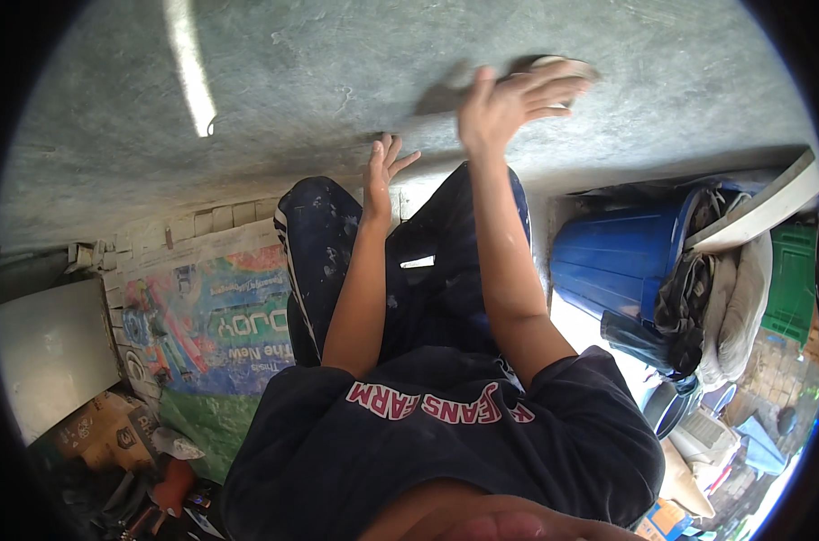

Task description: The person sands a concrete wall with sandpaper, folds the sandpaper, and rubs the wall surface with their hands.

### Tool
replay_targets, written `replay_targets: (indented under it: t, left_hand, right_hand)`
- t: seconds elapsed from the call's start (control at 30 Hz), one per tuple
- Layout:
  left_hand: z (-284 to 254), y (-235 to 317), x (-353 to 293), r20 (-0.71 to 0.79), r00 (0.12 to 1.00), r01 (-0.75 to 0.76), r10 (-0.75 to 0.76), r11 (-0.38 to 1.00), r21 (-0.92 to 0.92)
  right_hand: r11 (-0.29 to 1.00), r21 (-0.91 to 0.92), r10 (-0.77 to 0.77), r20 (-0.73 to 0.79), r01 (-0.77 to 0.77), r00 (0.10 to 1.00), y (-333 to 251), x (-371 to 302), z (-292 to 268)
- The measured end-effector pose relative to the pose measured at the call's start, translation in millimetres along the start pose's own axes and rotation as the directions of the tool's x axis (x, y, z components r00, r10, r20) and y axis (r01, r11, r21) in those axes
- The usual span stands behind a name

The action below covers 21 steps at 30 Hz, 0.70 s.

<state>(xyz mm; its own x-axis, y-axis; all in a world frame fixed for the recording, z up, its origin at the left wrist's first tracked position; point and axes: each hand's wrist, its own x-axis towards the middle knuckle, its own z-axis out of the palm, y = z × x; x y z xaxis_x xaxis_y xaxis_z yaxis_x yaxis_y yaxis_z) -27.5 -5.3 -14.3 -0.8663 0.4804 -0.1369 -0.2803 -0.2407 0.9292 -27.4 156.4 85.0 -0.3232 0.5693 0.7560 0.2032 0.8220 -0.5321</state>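
We face a grey plastered wall (337, 81) here, a blue bin (612, 261) off to our right and a printed sack sheet (211, 325) spread on the left. Our right hand (509, 104) is up on the wall, fingers spread flat over a pale round pad (563, 65) that peeks out beyond the fingertips, up and right. Our left hand (384, 171) sits lower and further from the pad, open, holding nothing, fingers splayed near the plaster.
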Motion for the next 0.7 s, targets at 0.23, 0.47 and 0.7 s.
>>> replay_targets:
  t: [0.23, 0.47, 0.7]
  left_hand:
    - [-7.3, -1.2, -1.7, 0.017, 1.0, 0.016, -0.014, 0.992, -0.122]
    - [-3.4, 4.2, -7.1, 0.02, 1.0, -0.005, 0.008, 0.988, -0.152]
    - [-7.5, 4.0, -3.3, 0.056, 0.996, -0.052, 0.062, 0.985, -0.165]
  right_hand:
    - [0.984, -0.117, 0.168, 0.318, -0.137, 0.933, 63.7, -114.1, 35.0]
    - [0.999, -0.028, -0.028, 0.097, 0.031, 0.995, 7.5, -38.6, 7.5]
    - [0.977, -0.04, 0.212, 0.127, -0.208, 0.969, 62.2, -98.4, 35.4]
